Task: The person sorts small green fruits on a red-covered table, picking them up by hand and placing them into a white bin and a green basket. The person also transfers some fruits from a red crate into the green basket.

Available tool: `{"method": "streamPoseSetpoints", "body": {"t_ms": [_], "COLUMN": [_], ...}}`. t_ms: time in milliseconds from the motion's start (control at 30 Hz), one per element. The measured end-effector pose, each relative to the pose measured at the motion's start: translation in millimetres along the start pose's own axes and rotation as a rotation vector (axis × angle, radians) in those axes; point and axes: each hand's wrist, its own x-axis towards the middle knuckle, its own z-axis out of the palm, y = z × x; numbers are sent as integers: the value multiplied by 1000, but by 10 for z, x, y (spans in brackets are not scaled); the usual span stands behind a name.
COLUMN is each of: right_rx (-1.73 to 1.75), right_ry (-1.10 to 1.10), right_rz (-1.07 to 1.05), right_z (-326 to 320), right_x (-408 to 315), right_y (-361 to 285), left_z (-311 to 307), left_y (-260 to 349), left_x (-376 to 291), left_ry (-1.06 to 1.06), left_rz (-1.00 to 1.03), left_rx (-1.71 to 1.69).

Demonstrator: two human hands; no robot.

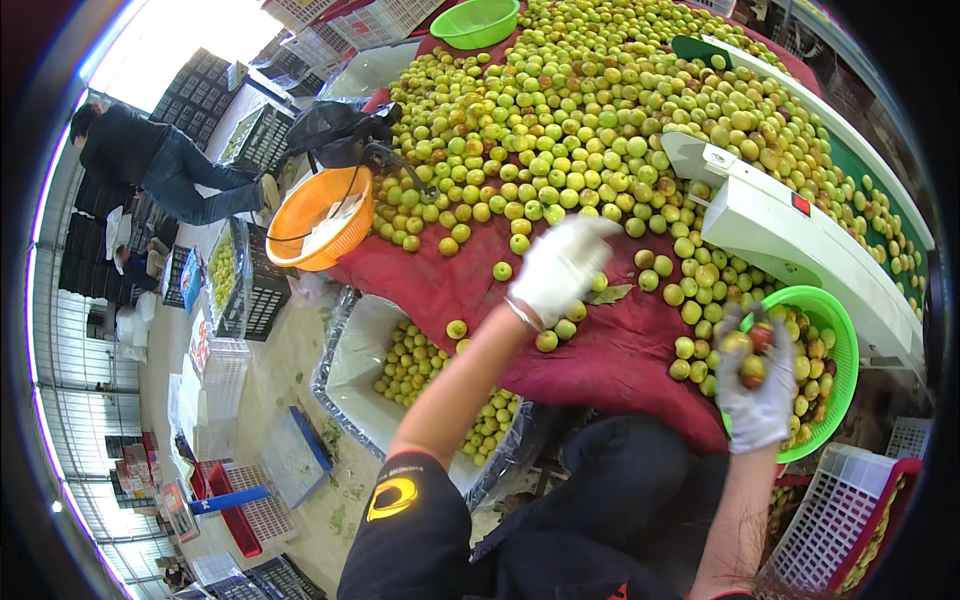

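Note:
My left hand (pixel 566 266), in a white glove, is blurred above the red cloth (pixel 615 352) near the edge of a large heap of green-yellow jujubes (pixel 555 142). Whether anything is in its fingers cannot be made out. A few loose jujubes and a leaf (pixel 610 294) lie beside and below it. Palm up, my gloved right hand (pixel 754 409) cradles several jujubes (pixel 752 371), some of them reddish brown. It is at the left side of a bright green plastic basket (pixel 847 360), which holds more reddish jujubes.
A white sorting conveyor (pixel 795 232) with a green belt runs along the right. Below the cloth's left edge stands a plastic-lined crate (pixel 352 337) of jujubes. An orange basket (pixel 322 217) sits at the left, and a person (pixel 165 165) stands beyond it among crates.

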Motion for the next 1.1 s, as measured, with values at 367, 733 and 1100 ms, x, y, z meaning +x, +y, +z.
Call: {"method": "streamPoseSetpoints", "body": {"t_ms": [367, 733, 1100], "right_rx": [-1631, -1729, -1522], "right_ry": [436, -188, -177], "right_rz": [-587, -437, -243], "right_z": [523, 703, 601], "right_x": [-401, -193, -160], "right_y": [-84, 835, 912], "left_z": [-824, -744, -1088], "left_y": [-1983, -1804, -1702], "left_x": [1655, 1845, 1137], "left_ry": [218, -77, 378], "left_rz": [-532, -613, -374], "left_rx": [840, 674, 629]}}
